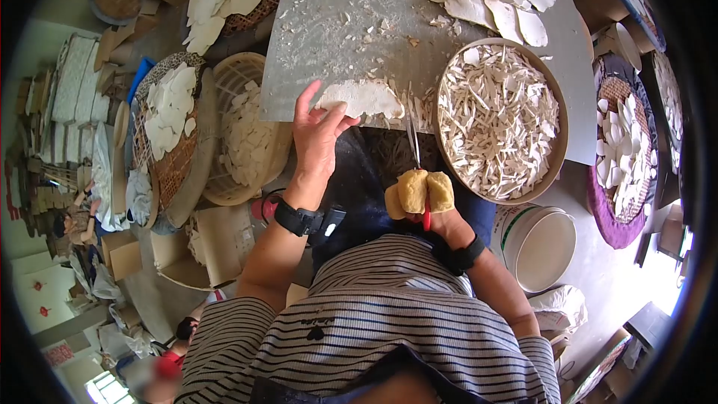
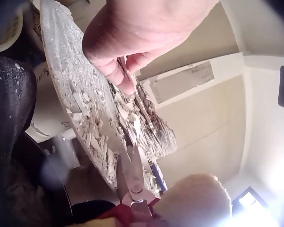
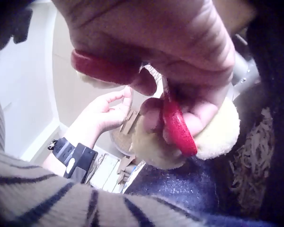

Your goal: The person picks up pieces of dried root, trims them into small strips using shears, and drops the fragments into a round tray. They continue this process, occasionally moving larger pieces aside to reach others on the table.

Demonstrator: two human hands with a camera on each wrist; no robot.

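Room to pass over the scrap-strewn table [image 1: 318, 34], left of the round tray [image 1: 564, 121].
The left hand [image 1: 319, 138], white piece [image 1: 363, 97] and scissors [image 1: 412, 133] obstruct the tray's near-left side; flat stacks [image 1: 486, 7] crowd beyond it; clearance beneath is hard to judge.

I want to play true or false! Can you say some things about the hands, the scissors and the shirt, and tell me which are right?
1. The left hand holds a white piece. True.
2. The right hand holds a spoon. False: it holds scissors.
3. The scissors are blue-handled. False: the handles are red.
4. The round tray has white strips in it. True.
5. The person wears a plain green top. False: the shirt is striped.
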